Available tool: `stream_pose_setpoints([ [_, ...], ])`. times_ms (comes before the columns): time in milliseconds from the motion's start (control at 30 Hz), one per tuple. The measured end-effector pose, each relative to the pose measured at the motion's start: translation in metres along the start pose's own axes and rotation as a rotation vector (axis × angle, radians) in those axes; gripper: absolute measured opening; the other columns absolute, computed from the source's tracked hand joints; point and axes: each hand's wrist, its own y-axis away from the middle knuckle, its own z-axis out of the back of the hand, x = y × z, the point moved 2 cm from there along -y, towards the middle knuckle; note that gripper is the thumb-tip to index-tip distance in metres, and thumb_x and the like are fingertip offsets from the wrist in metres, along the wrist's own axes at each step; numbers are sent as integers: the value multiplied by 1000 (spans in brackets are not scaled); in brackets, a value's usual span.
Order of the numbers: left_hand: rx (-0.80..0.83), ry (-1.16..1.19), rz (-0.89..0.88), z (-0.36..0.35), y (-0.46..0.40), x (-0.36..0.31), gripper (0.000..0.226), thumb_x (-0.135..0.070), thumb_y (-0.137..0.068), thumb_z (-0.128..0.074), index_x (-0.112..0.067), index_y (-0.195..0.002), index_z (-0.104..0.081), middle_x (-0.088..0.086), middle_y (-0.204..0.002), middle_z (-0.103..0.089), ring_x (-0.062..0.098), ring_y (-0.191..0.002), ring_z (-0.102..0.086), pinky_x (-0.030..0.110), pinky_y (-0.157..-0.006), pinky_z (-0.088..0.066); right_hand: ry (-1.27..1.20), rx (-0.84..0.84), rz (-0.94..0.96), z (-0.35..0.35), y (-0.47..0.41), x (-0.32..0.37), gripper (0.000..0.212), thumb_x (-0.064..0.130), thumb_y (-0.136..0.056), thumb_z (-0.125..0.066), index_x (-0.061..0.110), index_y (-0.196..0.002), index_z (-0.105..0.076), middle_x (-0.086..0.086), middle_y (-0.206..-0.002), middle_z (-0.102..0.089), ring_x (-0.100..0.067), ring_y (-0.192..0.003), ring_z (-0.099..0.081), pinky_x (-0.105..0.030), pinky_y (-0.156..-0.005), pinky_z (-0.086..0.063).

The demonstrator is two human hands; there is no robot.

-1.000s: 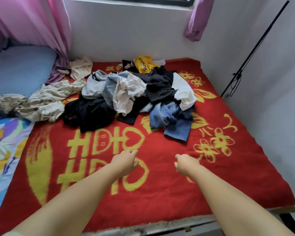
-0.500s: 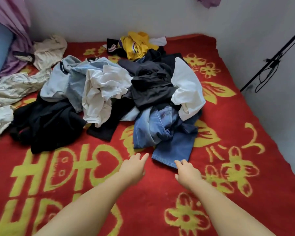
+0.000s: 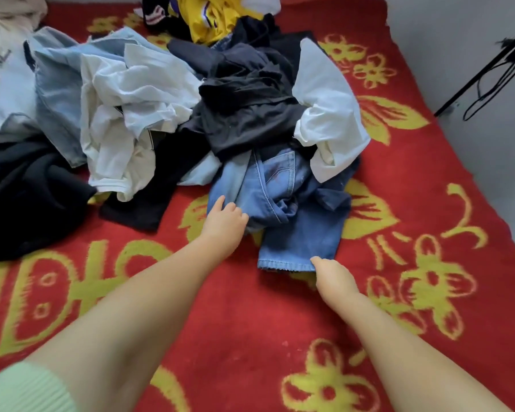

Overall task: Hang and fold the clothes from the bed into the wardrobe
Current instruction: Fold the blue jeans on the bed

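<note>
Bed (image 3: 235,322): covered by a red blanket with yellow figures; the near part is bare of clothes.
Pile (image 3: 167,108): spread over the far half of the bed, from the left edge to near the right edge; white, black, pale blue and yellow pieces are heaped and crumpled.
Jeans (image 3: 283,215): laid at the near edge of the pile, one leg stretched toward the near edge of the bed, the upper part trapped under a black garment (image 3: 244,114).
Left hand (image 3: 225,223): laid on the left side of the jeans, fingers lightly bent onto the denim; a firm hold cannot be told.
Right hand (image 3: 332,276): set at the hem of the jeans leg, fingers curled at its corner; they are hidden, so a pinch cannot be told.
Progress: judged barely begun; nothing is seen folded or hung, the wardrobe is out of view, and the whole pile is left.
</note>
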Motion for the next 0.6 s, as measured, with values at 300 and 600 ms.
stream_pose_setpoints([
  [300, -153, 195, -36, 59, 35, 32, 28, -33, -94, -39, -21, -73, -53, 5, -82, -69, 27, -79, -60, 31, -78, -29, 156, 203, 195, -19, 65, 61, 32, 21, -88, -42, 12, -110, -64, -12, -119, -64, -30, -113, -59, -34, -88, -47],
  [600, -6, 236, 68, -23, 224, 123, 44, -52, -91, -46, -21, -63, -58, 0, -66, -67, 21, -71, -59, 26, -67, -21, 348, 649, 83, -102, 185, 60, 47, 31, -89, -44, 10, -129, -57, -8, -135, -57, -25, -123, -54, -37, -98, -45],
])
